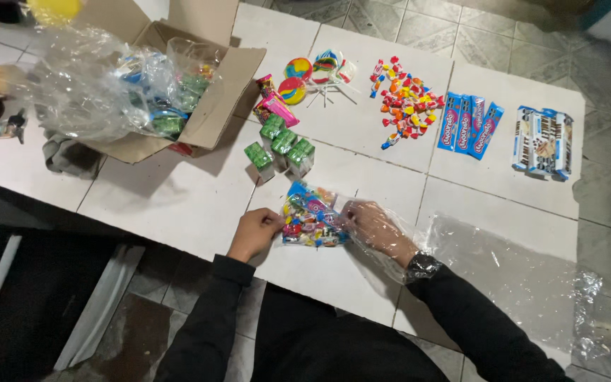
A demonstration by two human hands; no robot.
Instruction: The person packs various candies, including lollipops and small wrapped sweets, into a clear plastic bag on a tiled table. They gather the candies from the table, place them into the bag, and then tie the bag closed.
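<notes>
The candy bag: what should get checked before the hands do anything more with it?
1. Left hand grips the candy bag edge: ok.
2. Right hand is inside the bag's clear plastic: ok.
3. Bag rests flat on the white table: ok.
4. Green boxes stand apart from the bag: ok.
5. Loose candies stay in their pile: ok.
6. Bag free of tears: cannot tell.

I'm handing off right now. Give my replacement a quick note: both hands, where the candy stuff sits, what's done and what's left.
Left hand pinches the left edge of the clear candy bag.
Right hand is inside the bag, wrapped in its plastic.
Bag lies on the white tiled table, already holding mixed sweets.
Still laid out on the table: green boxes, lollipops, loose wrapped candies, blue cookie packs, white-and-blue packs.
Cardboard box holds more.
</notes>
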